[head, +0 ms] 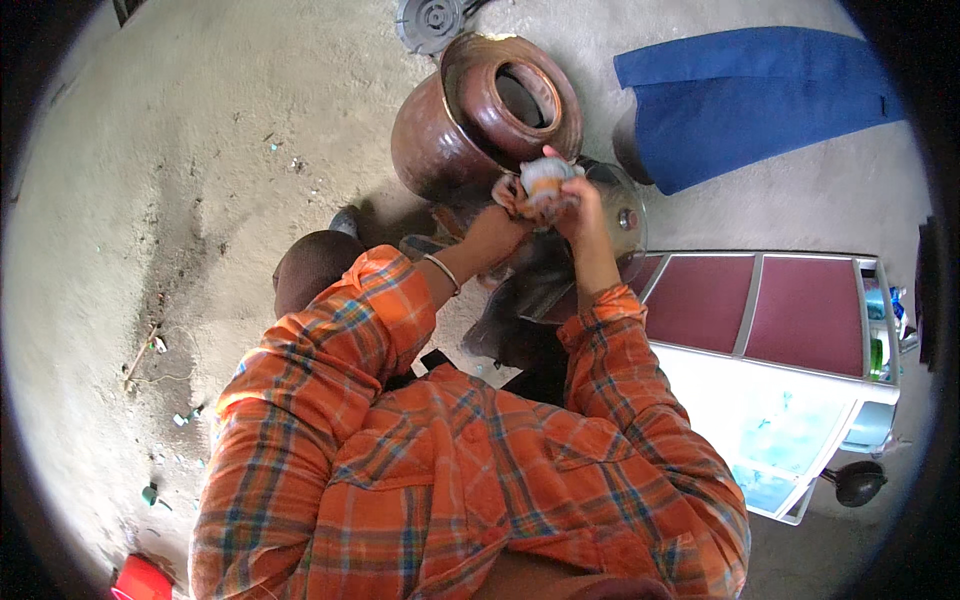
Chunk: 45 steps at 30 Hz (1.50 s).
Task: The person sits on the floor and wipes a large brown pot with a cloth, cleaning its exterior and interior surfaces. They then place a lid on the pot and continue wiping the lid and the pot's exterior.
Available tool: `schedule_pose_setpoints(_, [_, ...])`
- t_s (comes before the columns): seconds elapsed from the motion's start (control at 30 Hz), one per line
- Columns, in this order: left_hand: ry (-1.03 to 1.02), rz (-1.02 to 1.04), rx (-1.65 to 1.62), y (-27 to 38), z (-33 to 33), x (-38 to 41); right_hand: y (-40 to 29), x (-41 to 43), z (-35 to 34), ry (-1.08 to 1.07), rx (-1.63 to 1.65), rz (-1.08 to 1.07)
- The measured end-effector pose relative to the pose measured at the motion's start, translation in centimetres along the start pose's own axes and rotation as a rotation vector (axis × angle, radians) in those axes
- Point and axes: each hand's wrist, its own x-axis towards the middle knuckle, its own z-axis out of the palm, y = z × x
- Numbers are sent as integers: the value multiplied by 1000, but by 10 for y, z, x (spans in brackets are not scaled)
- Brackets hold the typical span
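Observation:
Both my hands meet in front of a large brown glazed jar [427, 146]. A smaller glazed jar [491, 112] with a round open mouth rests within the large jar's rim. My left hand [499, 234] and my right hand [581, 210] hold a bunched, patterned cloth [536, 199] between them, with a blurred pale rounded part on top; what that part is, I cannot tell. A clear glass lid [628, 191] with a knob lies beside my right hand. The fingers of my left hand are partly hidden by the cloth.
A white-framed cabinet [742, 356] with dark red panels stands at the right. Blue cloth [750, 105] covers something at the upper right. A round grey metal object [431, 22] is at the top. A red plastic object [142, 577] and small debris lie on the floor at the left.

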Motion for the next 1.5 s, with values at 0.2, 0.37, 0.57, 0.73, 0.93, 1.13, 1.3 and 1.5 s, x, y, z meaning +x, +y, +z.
schedule_pose_setpoints(0.2, [-541,-91,104,30,-12,-10,100,-44,-105,-83,456,366])
schedule_pose_setpoints(0.37, [-714,-100,-312,84,-50,-16,168,-58,-130,345,-311,94])
schedule_pose_setpoints(0.57, [-663,-31,-788,72,-40,-22,170,-59,-99,261,-331,220])
schedule_pose_setpoints(0.73, [-584,-163,-1204,78,-57,-23,165,-65,-80,153,-348,262])
schedule_pose_setpoints(0.93, [-656,-176,-1271,87,-57,-31,157,-75,-49,-25,-402,322])
schedule_pose_setpoints(1.13, [-420,-246,-1342,77,-53,-24,147,-82,-23,-145,-475,352])
schedule_pose_setpoints(1.3, [-242,-303,-1497,82,-71,-18,143,-85,-19,181,-501,168])
schedule_pose_setpoints(1.5, [13,-165,-1605,63,-92,-5,92,-76,-26,386,-537,36])
